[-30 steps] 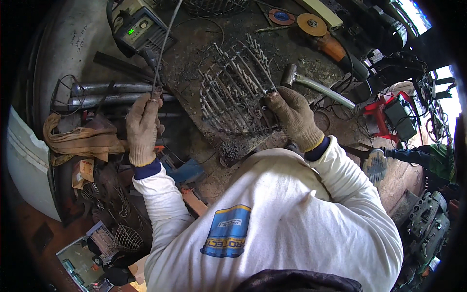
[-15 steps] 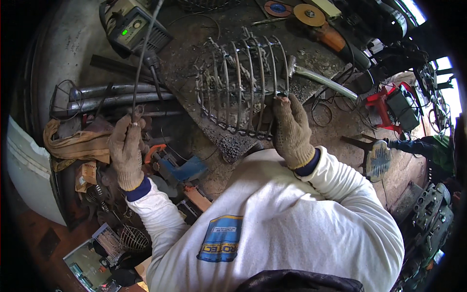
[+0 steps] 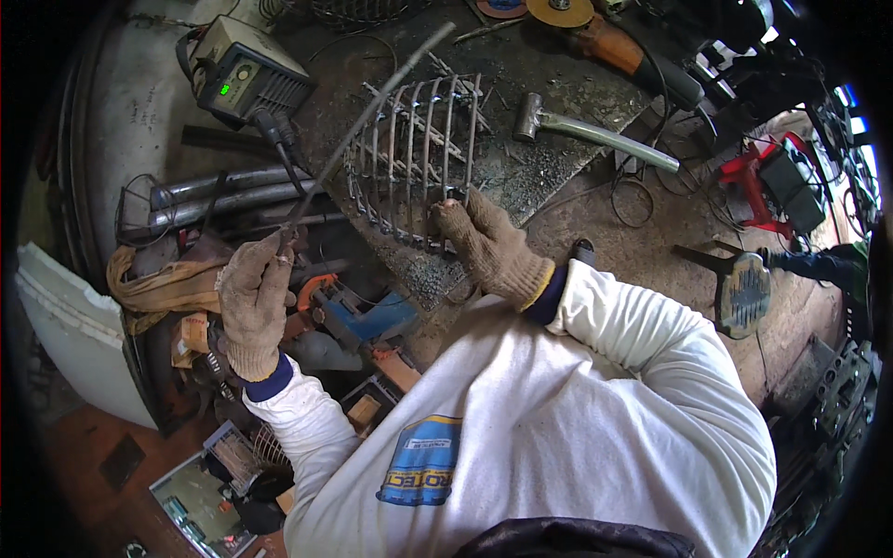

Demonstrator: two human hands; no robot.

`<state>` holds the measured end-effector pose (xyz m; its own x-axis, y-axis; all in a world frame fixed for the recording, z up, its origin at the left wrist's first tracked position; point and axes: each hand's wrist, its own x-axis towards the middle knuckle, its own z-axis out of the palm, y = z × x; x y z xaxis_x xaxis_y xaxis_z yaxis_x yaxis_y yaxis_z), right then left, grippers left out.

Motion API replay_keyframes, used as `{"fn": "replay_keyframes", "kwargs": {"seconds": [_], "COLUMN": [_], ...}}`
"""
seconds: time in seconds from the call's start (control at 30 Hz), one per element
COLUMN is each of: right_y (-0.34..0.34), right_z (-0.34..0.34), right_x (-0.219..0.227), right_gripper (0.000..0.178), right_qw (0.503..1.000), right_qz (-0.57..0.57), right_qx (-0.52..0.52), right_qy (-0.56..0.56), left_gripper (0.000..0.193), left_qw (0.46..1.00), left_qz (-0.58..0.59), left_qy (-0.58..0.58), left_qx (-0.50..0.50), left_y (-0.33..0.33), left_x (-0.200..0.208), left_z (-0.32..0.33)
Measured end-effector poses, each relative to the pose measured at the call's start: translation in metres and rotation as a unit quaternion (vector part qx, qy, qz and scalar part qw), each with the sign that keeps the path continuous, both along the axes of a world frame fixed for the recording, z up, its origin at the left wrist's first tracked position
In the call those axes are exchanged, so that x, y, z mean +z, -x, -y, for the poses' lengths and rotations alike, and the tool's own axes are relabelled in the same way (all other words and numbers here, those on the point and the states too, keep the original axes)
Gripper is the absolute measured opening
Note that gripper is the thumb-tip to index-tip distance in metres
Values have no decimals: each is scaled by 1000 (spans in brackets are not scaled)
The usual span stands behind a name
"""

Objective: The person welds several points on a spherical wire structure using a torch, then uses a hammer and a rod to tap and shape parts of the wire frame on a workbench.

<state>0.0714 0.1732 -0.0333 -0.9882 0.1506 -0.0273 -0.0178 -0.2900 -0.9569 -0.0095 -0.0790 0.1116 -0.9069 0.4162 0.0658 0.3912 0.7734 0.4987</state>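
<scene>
My left hand (image 3: 253, 302), in a beige knitted glove, pinches the lower end of a long thin metal rod (image 3: 367, 119). The rod slants up to the right, and its upper part crosses in front of the left side of a cage of curved metal bars (image 3: 409, 167). Whether rod and cage touch I cannot tell. My gloved right hand (image 3: 500, 249) has its fingers closed on the cage's near right edge. The cage rests on a dark worktop (image 3: 586, 181) strewn with grit. Just right of it lies a hammer (image 3: 595, 138) with a metal handle.
A welding machine (image 3: 251, 70) with a lit green display stands at the far left, near several metal tubes (image 3: 233, 191). An orange angle grinder (image 3: 614, 51) lies at the far right. Below the worktop are a blue tool (image 3: 367, 316) and, further right, a small stool (image 3: 744, 293).
The rod has swung from nearly upright to a slant across the cage. My right hand and the cage have shifted left, widening the gap to the hammer.
</scene>
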Motion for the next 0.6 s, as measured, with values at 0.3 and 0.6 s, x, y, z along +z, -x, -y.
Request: {"fn": "replay_keyframes", "kwargs": {"seconds": [0.3,0.6], "right_y": [-3,1], "right_z": [-22,-47], "right_x": [-32,-13], "right_gripper": [52,49], "right_qw": [990,967], "right_qz": [-50,-14], "right_qx": [120,196], "right_qy": [-45,-160], "left_gripper": [28,30], "left_qw": [932,958], "left_qz": [-134,9], "left_qy": [254,284], "left_qx": [-220,-40], "left_y": [-12,-9], "left_x": [70,135], "left_z": [-23,-72]}}
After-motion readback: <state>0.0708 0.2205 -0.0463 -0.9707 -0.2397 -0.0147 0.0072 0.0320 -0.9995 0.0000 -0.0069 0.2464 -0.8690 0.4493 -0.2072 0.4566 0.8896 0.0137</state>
